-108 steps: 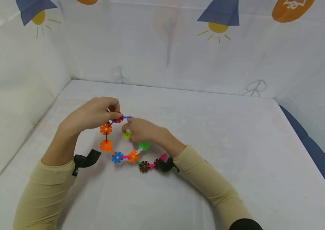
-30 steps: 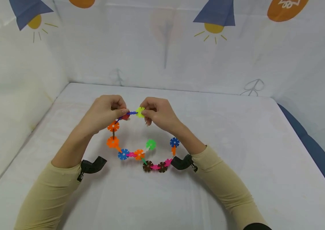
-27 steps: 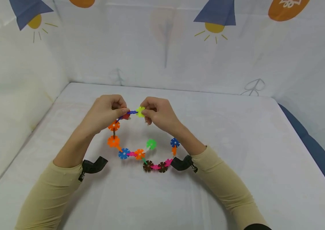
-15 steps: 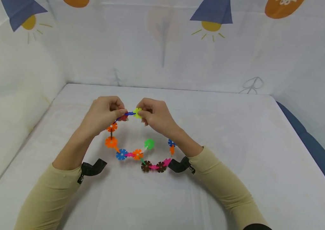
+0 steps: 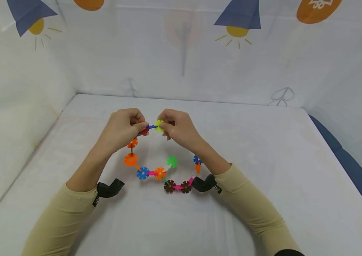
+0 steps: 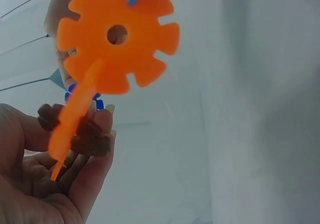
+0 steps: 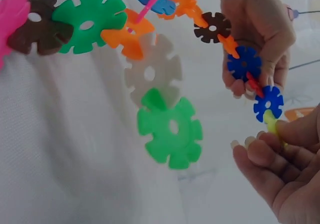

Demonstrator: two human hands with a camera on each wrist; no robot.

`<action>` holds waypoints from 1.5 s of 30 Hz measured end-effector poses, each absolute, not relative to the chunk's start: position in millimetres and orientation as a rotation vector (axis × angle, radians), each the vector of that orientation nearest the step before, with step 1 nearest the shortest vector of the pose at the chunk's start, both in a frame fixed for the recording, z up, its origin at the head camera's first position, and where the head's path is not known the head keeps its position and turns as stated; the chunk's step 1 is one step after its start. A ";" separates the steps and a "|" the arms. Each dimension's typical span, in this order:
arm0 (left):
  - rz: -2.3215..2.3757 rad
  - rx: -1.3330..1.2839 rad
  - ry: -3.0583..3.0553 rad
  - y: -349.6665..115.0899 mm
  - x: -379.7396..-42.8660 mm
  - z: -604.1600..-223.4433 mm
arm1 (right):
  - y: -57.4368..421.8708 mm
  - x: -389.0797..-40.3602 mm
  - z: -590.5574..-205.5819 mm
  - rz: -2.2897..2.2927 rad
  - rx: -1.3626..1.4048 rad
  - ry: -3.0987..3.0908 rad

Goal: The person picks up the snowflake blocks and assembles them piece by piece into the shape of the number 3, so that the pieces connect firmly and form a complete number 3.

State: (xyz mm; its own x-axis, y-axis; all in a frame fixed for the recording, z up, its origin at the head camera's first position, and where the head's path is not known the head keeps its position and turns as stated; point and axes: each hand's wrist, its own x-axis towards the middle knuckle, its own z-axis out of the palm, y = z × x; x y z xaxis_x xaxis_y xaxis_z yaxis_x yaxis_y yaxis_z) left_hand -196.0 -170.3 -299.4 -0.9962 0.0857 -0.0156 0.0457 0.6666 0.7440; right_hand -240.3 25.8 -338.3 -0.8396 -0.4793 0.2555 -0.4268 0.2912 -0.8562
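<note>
A chain of slotted plastic snowflake discs hangs between the hands. My left hand [image 5: 121,128] pinches the red disc [image 5: 144,132] between thumb and fingers. My right hand [image 5: 181,128] pinches the yellow disc [image 5: 159,126], whose edge meets the blue disc [image 7: 268,103] beside the red one. In the left wrist view an orange disc [image 6: 145,49] hangs close to the camera, with a brown disc [image 6: 90,136] near the left fingers. Lower down the chain are a green disc [image 5: 172,162] on a side branch, a dark brown disc [image 5: 169,186] and, by the right wrist, another blue disc [image 5: 197,159].
A white-covered table [image 5: 264,160] lies under the hands, with white cloth walls [image 5: 184,64] behind and at the sides. Black wrist mounts [image 5: 110,188] stick out from both sleeves. Dark blue fabric [image 5: 344,163] shows past the table's right edge.
Earlier the yellow disc was lower in my right hand, apart from the blue disc; now it meets the blue disc's edge. Over the last second both hands have shifted only slightly.
</note>
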 end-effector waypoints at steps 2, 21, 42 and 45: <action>1.269 0.118 2.811 -168.3 -198.0 -299.8 | 28.6 -241.5 -337.7 -1.624 -0.848 2.484; 1.197 0.053 2.837 -182.9 -203.0 -295.1 | 56.0 -226.7 -328.5 -1.139 -0.993 2.823; 1.156 0.082 2.803 -186.1 -208.4 -303.5 | 39.1 -156.3 -357.0 -0.017 -1.519 2.918; 1.153 0.093 2.802 -186.2 -208.9 -303.1 | 36.3 -155.9 -361.1 0.038 -1.499 2.963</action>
State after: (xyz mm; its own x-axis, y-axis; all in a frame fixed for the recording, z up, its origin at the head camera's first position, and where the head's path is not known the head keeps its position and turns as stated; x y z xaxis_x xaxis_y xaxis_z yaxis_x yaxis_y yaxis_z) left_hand -208.9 -186.2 -303.1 -0.9921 0.0985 -0.0781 0.0150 0.7097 0.7043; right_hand -155.9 36.3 -361.1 -0.5799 -0.8011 0.1485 -0.7969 0.5956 0.1009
